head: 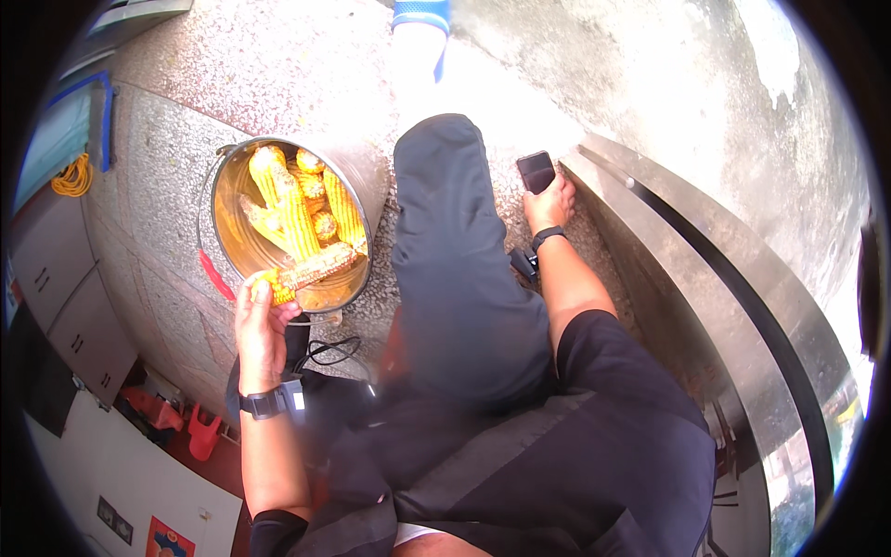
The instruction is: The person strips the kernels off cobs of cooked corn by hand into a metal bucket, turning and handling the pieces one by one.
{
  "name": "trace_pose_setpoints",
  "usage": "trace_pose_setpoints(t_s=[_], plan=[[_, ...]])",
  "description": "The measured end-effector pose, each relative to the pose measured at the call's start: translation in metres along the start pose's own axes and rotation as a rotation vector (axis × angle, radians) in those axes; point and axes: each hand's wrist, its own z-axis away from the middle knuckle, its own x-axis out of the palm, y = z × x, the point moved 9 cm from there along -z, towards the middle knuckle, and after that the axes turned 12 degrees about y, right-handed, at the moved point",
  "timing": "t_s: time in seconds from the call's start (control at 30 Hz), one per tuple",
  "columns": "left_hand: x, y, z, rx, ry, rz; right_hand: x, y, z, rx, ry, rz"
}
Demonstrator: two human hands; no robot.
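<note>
My left hand grips a corn cob by one end. Yellow kernels remain at the held end, while the rest of the cob is mostly bare. The cob lies across the near part of the mouth of a metal bucket. Inside the bucket are several ears of yellow corn, some with bare tips. On the far side of my raised knee, my right hand holds a dark smartphone low over the floor.
The bucket's wire handle with a red grip hangs on its left. A black cable lies near my leg. A curved metal door edge stands at the right. Cabinets and a red plastic stool are at the left.
</note>
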Motion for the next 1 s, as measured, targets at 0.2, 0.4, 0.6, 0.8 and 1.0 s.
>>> trace_pose_setpoints(t_s=[0.2,0.4,0.6,0.8,1.0], plan=[[-0.002,-0.005,-0.002,-0.008,-0.006,0.016,0.0,-0.002,0.0,0.001,-0.045,-0.006],[-0.002,-0.005,-0.002,-0.002,-0.003,0.014,0.0,0.012,0.004,0.001,0.008,-0.056],[-0.002,-0.007,-0.003,-0.004,-0.008,0.021,-0.004,0.039,0.008,0.05,-0.027,-0.092],[-0.001,-0.01,-0.003,-0.012,-0.023,0.017,0.0,0.043,0.005,0.009,-0.127,-0.029],[0.002,-0.009,-0.002,-0.005,-0.024,0.004,0.006,0.05,0.005,-0.013,-0.039,-0.147]])
